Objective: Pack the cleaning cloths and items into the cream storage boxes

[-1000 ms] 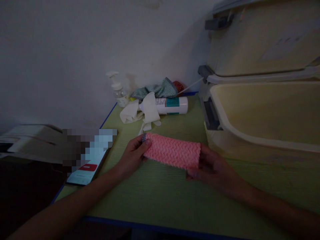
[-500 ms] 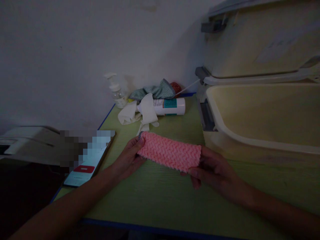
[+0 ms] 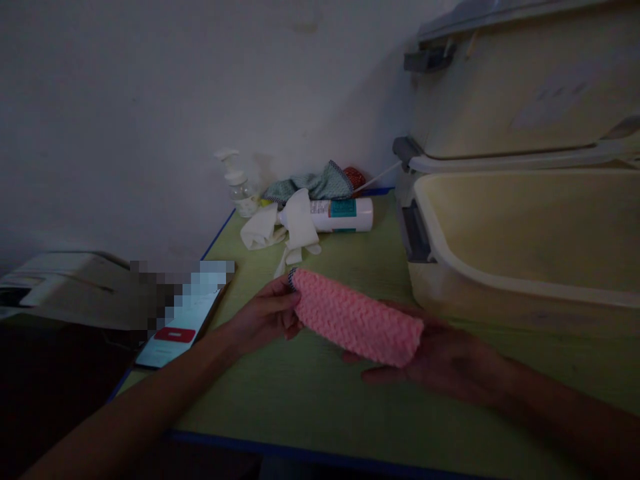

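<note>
A folded pink knitted cloth (image 3: 353, 315) is held just above the green table (image 3: 320, 400), tilted down to the right. My left hand (image 3: 263, 317) pinches its left end, where a small black-and-white checked tag shows. My right hand (image 3: 440, 357) lies palm up under the cloth's right end, fingers stretched out beneath it and supporting it.
A phone (image 3: 183, 320) with a lit screen lies at the table's left edge. At the back are a pump bottle (image 3: 235, 187), white gloves (image 3: 280, 230), a white tube (image 3: 345, 215) and a green cloth (image 3: 315, 185). A large beige open bin (image 3: 525, 227) fills the right side.
The cloth has been lifted and turned so its right end dips toward me. My right hand has gone from gripping the cloth's edge to lying flat underneath it.
</note>
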The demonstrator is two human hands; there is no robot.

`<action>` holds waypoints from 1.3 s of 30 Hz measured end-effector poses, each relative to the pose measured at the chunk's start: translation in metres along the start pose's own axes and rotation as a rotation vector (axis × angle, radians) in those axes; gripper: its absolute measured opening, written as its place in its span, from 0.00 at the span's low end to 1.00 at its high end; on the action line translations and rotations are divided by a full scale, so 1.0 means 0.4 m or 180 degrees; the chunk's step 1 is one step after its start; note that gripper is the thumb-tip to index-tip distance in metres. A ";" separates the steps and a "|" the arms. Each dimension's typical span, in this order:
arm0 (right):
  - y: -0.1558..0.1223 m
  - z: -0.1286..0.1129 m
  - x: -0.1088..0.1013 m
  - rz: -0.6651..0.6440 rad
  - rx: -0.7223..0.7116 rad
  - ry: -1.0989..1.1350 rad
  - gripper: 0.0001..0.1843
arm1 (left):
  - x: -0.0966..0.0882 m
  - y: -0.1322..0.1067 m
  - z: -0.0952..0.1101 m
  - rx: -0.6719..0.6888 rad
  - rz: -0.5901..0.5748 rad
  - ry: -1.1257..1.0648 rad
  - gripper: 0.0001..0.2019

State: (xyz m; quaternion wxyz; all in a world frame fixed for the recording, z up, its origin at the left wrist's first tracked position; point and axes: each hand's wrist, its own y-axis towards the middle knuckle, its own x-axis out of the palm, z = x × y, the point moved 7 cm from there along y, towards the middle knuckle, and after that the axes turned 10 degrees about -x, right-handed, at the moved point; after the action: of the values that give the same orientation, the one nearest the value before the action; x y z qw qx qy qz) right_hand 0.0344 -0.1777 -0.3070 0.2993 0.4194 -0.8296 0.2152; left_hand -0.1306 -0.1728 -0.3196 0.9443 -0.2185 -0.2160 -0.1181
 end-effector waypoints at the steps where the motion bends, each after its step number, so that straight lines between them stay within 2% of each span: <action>1: -0.003 -0.002 0.010 -0.0123 0.0052 0.0219 0.16 | 0.010 -0.002 -0.003 -0.0026 -0.0181 -0.0002 0.09; 4: -0.012 -0.006 0.024 -0.0331 0.0206 0.0460 0.09 | 0.039 -0.009 -0.001 0.0038 -0.0646 0.0064 0.08; 7: -0.016 -0.002 0.028 -0.0470 0.0354 0.0409 0.13 | 0.059 -0.016 0.015 0.0355 -0.0904 0.0310 0.08; 9: -0.013 0.004 0.022 -0.0444 0.0357 0.0237 0.16 | 0.063 -0.019 0.022 0.0489 -0.0945 0.0493 0.06; 13: 0.001 0.018 -0.005 -0.0063 0.0258 -0.0481 0.19 | 0.059 -0.018 0.018 0.0459 -0.0903 0.0853 0.02; 17: 0.014 0.021 -0.012 0.0014 -0.0050 -0.1258 0.24 | 0.063 -0.021 0.014 0.0597 -0.1034 0.1186 0.04; 21: 0.019 0.017 -0.017 0.0084 -0.0369 -0.1713 0.24 | 0.088 -0.029 0.013 0.0735 -0.1184 0.1572 0.06; 24: 0.018 0.021 -0.017 0.0023 -0.0330 -0.1640 0.23 | 0.103 -0.035 0.019 0.0929 -0.1101 0.1903 0.04; 29: 0.014 0.025 -0.028 0.0148 -0.0095 -0.1175 0.21 | 0.103 -0.038 0.018 0.1169 -0.0858 0.2135 0.09; 31: 0.014 0.034 -0.032 0.0205 0.0086 -0.0783 0.18 | 0.089 -0.031 0.010 0.1032 -0.0647 0.2101 0.09; 34: 0.015 0.050 -0.023 0.0034 0.0389 -0.0287 0.16 | 0.057 -0.019 0.002 0.0781 -0.0025 0.2218 0.13; 36: 0.019 0.050 -0.018 -0.0051 0.0430 -0.0149 0.16 | 0.042 -0.015 0.000 0.0662 0.0279 0.2192 0.15; 39: 0.027 0.035 -0.017 0.0008 0.0182 -0.0212 0.14 | 0.048 -0.008 -0.017 0.0353 0.0107 0.1840 0.22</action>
State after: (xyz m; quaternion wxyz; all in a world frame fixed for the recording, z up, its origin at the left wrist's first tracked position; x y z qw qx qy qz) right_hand 0.0242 -0.1765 -0.3228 0.2591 0.4336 -0.8332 0.2252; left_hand -0.1125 -0.1809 -0.3152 0.9790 -0.1275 0.0596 -0.1477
